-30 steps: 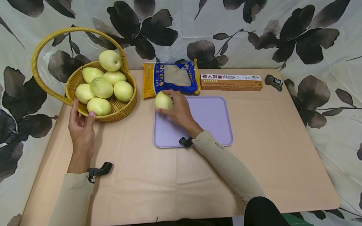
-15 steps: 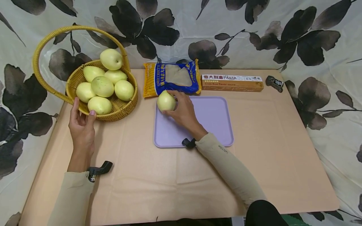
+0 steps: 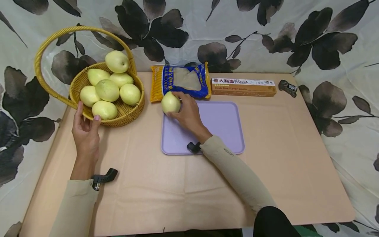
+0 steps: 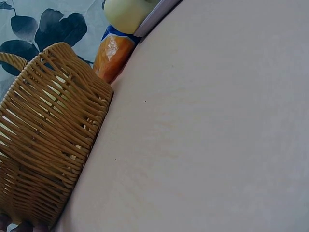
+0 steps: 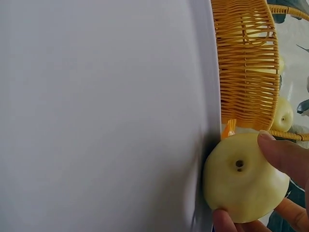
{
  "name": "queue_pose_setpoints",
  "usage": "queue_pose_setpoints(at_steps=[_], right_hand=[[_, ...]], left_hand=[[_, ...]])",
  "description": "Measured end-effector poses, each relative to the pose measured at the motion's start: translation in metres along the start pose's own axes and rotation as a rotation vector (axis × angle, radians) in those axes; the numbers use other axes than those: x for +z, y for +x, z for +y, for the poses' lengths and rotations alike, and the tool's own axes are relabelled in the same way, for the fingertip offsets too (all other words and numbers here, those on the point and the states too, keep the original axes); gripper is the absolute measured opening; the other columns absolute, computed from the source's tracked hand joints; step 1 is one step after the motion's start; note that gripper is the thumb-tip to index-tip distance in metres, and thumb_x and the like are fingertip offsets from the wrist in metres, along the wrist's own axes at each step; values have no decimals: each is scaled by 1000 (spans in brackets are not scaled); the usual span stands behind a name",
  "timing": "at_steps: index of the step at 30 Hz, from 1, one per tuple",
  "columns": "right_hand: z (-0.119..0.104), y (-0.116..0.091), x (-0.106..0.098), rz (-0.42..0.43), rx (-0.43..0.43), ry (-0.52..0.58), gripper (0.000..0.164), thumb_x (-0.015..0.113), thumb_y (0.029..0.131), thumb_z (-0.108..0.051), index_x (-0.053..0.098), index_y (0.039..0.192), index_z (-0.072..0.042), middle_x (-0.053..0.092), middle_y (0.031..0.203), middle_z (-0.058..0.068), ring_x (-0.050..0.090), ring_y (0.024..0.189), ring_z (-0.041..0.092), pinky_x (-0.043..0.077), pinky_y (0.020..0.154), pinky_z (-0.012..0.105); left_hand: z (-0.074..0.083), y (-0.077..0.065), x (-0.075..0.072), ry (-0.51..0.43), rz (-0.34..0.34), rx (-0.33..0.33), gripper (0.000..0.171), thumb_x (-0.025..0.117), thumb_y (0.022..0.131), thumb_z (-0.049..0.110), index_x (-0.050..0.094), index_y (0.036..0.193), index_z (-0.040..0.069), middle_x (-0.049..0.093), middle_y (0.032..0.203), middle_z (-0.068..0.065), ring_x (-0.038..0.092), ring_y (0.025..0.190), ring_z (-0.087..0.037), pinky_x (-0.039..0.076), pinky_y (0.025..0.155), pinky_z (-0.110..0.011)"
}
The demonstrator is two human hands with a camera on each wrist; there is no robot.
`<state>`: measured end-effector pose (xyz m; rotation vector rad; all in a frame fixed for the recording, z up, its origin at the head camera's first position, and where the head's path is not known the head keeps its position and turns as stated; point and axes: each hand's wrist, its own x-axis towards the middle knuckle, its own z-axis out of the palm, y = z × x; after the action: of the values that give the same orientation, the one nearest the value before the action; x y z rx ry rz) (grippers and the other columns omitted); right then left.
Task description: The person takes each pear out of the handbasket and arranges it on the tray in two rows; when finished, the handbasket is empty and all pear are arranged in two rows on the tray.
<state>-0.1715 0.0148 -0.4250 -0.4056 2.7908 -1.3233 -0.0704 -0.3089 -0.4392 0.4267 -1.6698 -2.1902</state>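
Observation:
My right hand [image 3: 189, 113] pinches a pale yellow-green pear [image 3: 170, 102] between thumb and fingers, at the far left corner of a lilac tray [image 3: 219, 125]. In the right wrist view the pear [image 5: 246, 179] shows a small dark hollow, and it overlaps the tray's edge [image 5: 208, 72]; whether it touches the tray I cannot tell. My left hand [image 3: 86, 138] holds the near left side of a yellow wicker basket [image 3: 130, 115], by the foot of its handle. Several similar pears [image 3: 107, 91] lie heaped in it. Fingertips [image 4: 24, 227] show against the basket [image 4: 48, 130] in the left wrist view.
Behind the tray lies a blue and yellow pasta bag [image 3: 185, 80]. To its right are a brown and white pasta box [image 3: 242, 87] and a small dark wrapped packet [image 3: 287, 87]. The beige tabletop [image 3: 148, 191] ends at a floral cloth [image 3: 334, 108].
The right hand with the pear shifted slightly right, then back left and a little farther from me. The left hand stays on the basket.

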Motion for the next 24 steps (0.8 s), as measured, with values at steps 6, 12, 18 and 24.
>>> queue_pose_setpoints(at_steps=[6, 12, 18, 24], right_hand=[[2, 0, -1, -3, 10, -1, 79, 94, 83, -27, 56, 152, -18, 65, 139, 8, 59, 127, 25, 48, 108, 43], [5, -2, -7, -13, 1, -3, 81, 95, 82, -28, 56, 152, -20, 64, 137, 9, 61, 124, 27, 48, 100, 41], [5, -3, -12, -8, 0, -19, 80, 95, 82, -29, 57, 152, -20, 64, 138, 10, 60, 119, 30, 48, 99, 43], [0, -3, -13, 44, -44, -58, 79, 95, 81, -33, 59, 150, -20, 62, 150, 5, 53, 137, 25, 44, 117, 44]], left_hand=[[2, -1, 1, 6, 0, -4, 78, 62, 104, 0, 29, 169, 30, 18, 177, 5, 24, 162, -10, 32, 127, -15], [3, -1, 0, 7, 2, -3, 78, 62, 104, 1, 29, 169, 30, 18, 177, 5, 23, 163, -10, 31, 128, -16], [3, 0, 0, 14, 6, -11, 78, 62, 105, 1, 29, 168, 31, 19, 177, 6, 23, 163, -10, 30, 128, -16], [2, 0, 0, 18, 5, -13, 78, 62, 105, 1, 29, 169, 31, 18, 177, 6, 22, 163, -10, 30, 128, -16]])
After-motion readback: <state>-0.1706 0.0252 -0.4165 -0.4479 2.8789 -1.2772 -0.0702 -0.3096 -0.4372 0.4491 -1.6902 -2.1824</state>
